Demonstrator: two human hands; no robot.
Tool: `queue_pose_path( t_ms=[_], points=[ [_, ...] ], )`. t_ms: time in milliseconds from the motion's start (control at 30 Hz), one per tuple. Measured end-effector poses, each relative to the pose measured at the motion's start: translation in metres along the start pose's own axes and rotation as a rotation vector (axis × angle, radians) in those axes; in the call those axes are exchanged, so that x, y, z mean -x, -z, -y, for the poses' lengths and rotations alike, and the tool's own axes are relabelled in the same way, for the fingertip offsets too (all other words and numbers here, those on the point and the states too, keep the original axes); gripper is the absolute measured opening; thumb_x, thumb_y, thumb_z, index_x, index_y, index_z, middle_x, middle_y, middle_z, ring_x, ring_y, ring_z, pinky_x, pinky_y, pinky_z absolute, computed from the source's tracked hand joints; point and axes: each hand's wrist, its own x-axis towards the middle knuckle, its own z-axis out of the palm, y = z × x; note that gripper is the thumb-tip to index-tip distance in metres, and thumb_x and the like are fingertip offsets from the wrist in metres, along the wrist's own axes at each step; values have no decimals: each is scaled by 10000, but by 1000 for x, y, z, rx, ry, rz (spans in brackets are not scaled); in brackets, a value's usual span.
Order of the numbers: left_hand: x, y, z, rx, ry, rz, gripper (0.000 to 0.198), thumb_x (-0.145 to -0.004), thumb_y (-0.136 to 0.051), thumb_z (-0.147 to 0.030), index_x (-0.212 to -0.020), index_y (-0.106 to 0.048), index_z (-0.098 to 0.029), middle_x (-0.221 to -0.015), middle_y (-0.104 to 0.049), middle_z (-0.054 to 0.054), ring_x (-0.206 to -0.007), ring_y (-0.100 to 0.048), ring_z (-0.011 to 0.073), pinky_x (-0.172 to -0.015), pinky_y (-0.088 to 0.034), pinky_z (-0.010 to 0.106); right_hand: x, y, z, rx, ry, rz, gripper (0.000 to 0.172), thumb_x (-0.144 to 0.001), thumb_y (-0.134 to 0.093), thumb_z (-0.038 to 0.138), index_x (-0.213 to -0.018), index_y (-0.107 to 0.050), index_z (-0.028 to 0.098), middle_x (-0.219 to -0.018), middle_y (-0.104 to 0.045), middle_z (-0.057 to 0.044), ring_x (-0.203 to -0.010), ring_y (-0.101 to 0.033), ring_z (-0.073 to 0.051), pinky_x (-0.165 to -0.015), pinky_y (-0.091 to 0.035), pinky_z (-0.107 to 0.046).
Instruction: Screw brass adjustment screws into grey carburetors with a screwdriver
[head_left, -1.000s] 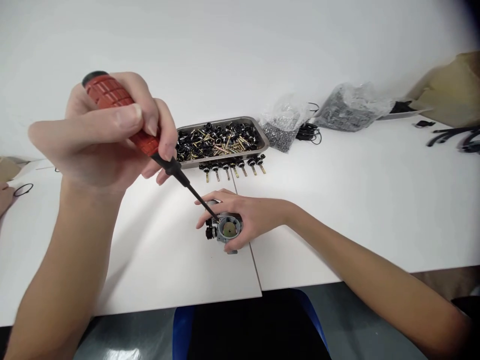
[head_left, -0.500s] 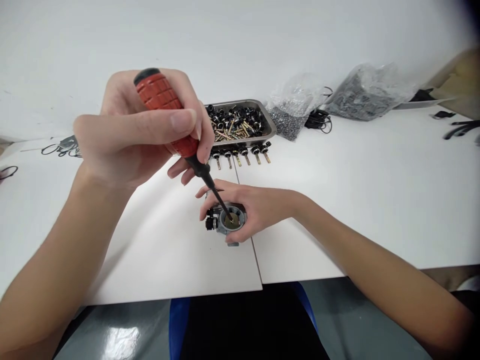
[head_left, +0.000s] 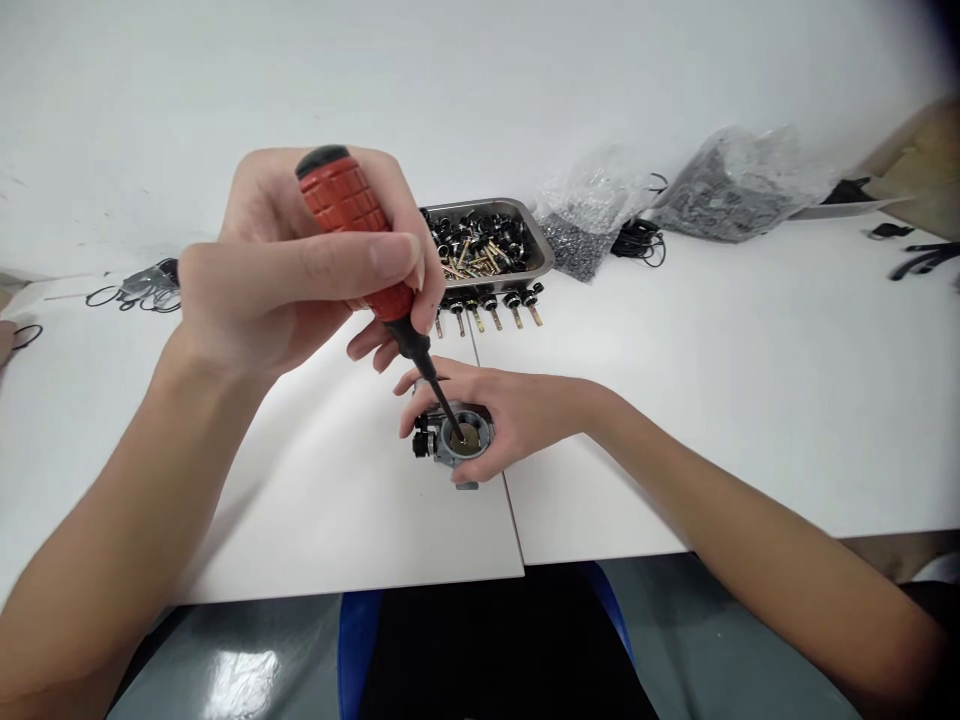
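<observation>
Table (head_left: pixel 750 400): fingers (head_left: pixel 337 262) around screwdriver (head_left: pixel 351 212), carburetor (head_left: pixel 463 440)

The left hand (head_left: pixel 300 280) grips a red-handled screwdriver (head_left: pixel 337 195), which is tilted so its tip sits in the round opening of a small metal part (head_left: pixel 459 440). The right hand (head_left: pixel 517 415) clasps that part from its 3 o'clock side on the white table (head_left: pixel 750 400). A metal tray (head_left: pixel 545 262) of small fittings lies at the part's 12 o'clock, and plastic bags (head_left: pixel 720 190) lie at its 2 o'clock.

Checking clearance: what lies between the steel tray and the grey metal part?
Head view: a row of black-capped brass pins on white tabletop, then the right hand holding the grey metal part.
</observation>
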Motion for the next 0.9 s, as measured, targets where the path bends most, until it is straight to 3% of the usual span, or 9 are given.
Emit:
queue_pose_path(
  t_ms=[133, 200, 300, 500, 600, 700, 800, 900],
  points=[
    [9, -16, -6, 154, 152, -201, 531, -934, -91, -120, -856, -615, -83, -727, -564, 93, -777, -728, 333, -414, -535, 328, 0, 0, -1, 11, 25, -6, 474, -757, -740, 257, -1206, -588, 270, -1351, -408, -46, -1130, -518, -197, -959, -471, -294],
    [14, -27, -13, 183, 188, -260, 508, -946, -121, -152, -954, -627, -102, -810, -598, 116, -841, -725, 354, -412, -541, 335, 0, 0, -1, 2, 34, -2, 476, -761, -736, 264, -1212, -584, 271, -1329, -429, -46, -1132, -520, -201, -959, -473, -304],
    [16, -41, -25, 112, 198, -233, 450, -916, -210, -52, -1079, -627, -93, -925, -643, 144, -894, -720, 364, -454, -574, 340, 0, 1, 1, -3, 23, 5, 479, -765, -737, 284, -1217, -580, 272, -1362, -409, -48, -1181, -501, -214, -984, -463, -322],
    [7, -50, -48, 22, 211, -213, 599, -877, -152, 18, -1258, -576, -165, -1073, -649, 99, -1003, -696, 334, -522, -601, 320, -1, 1, 8, 3, 19, 15, 455, -762, -742, 271, -1190, -588, 261, -1392, -389, -46, -1199, -500, -197, -1047, -427, -325],
    [12, -52, -51, -205, 101, -125, 500, -801, -353, 116, -1127, -652, -117, -1058, -670, 89, -1026, -696, 311, -581, -625, 289, 0, 2, 7, -5, 19, 26, 480, -765, -748, 305, -1213, -582, 264, -1416, -370, -49, -1248, -471, -211, -1057, -420, -332],
    [20, -57, -48, -427, -98, -28, 422, -663, -515, 195, -930, -711, -67, -974, -684, 92, -954, -714, 282, -545, -616, 231, 4, 9, 7, -63, 12, 66, 593, -749, -771, 344, -1294, -546, 277, -1479, -321, -48, -1316, -415, -234, -1018, -450, -305],
    [22, -63, -41, -448, -251, 0, 370, -647, -616, 143, -916, -726, -86, -929, -686, 82, -854, -723, 253, -505, -606, 238, 8, 18, 7, -150, 17, 111, 680, -764, -770, 347, -1376, -488, 258, -1488, -360, -70, -1262, -473, -240, -931, -492, -280],
    [20, -67, -37, -433, -314, -22, 378, -626, -698, 87, -926, -732, -139, -887, -691, 36, -779, -722, 198, -493, -583, 200, 10, 25, 8, -228, 31, 114, 646, -805, -738, 332, -1386, -479, 225, -1420, -466, -89, -1192, -529, -231, -898, -500, -282]
  ],
)
